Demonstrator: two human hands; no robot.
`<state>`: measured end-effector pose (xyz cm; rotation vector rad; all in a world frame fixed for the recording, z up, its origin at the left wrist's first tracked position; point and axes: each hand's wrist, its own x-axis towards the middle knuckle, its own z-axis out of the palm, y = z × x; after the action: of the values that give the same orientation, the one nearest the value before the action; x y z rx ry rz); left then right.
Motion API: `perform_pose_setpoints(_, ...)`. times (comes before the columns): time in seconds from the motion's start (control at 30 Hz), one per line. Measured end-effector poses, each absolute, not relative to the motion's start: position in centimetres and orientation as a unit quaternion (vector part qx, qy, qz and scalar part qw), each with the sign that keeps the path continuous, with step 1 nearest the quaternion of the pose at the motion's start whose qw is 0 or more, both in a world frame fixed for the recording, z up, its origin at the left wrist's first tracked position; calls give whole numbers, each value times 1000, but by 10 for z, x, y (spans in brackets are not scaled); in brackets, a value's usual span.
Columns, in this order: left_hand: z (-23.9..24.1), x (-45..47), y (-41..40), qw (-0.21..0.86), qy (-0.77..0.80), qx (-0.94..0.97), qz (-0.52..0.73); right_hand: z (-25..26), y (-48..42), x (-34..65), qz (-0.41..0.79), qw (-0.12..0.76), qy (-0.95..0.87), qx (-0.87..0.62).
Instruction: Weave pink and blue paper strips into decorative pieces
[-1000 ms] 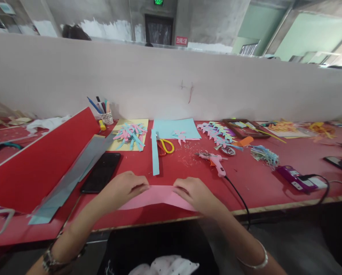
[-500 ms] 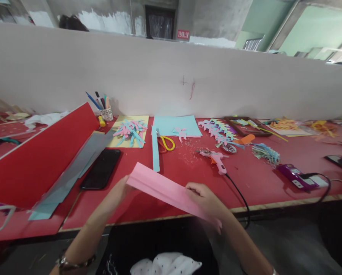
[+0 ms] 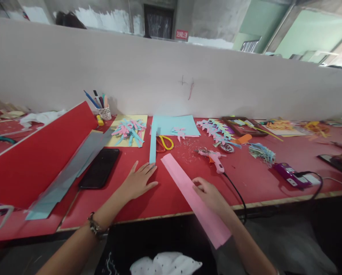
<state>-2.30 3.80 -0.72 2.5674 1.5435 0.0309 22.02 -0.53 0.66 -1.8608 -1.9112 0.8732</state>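
Observation:
My right hand (image 3: 211, 194) is closed on a long folded pink paper strip (image 3: 182, 179), which runs from the table's middle out past the front edge. My left hand (image 3: 138, 180) rests flat on the red table (image 3: 253, 179) with its fingers spread, holding nothing. Its fingertips lie close to the near end of a light blue paper strip (image 3: 153, 145). Just beyond that strip are scissors with yellow and red handles (image 3: 164, 142).
A black phone (image 3: 100, 168) and a grey-blue sheet (image 3: 70, 172) lie left of my hand, beside a red board (image 3: 36, 156). A pink glue gun (image 3: 213, 157) with its black cord lies to the right. Paper cut-outs, a pen cup (image 3: 104, 111) and a purple device (image 3: 289, 173) crowd the back and right.
My left hand let go of the pink strip and went down flat on the table. My right hand swung the strip round so it points away from me and lowered it.

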Motion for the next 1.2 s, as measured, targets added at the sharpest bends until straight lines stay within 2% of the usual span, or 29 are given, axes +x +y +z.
perform_pose_setpoints(0.1,-13,-32,50,62,532,845,7,12,-2,217,218,80,-701,-674)
perform_pose_setpoints(0.17,-14,-36,59,66,535,842,6,15,1,214,177,55,-717,-672)
perform_pose_setpoints(0.43,-21,-27,65,20,545,833,95,14,8,207,228,104,-774,-581)
perform_pose_setpoints(0.57,-23,-15,45,42,461,879,111,24,11,204,225,39,-809,-542)
perform_pose_setpoints(0.73,-25,-6,30,64,470,877,70,41,22,201,213,-45,-840,-496)
perform_pose_setpoints(0.97,-21,-9,32,32,449,890,74,32,57,152,76,40,-843,-531)
perform_pose_setpoints(1.2,-18,-19,29,41,451,889,69,19,79,125,47,-6,-856,-514)
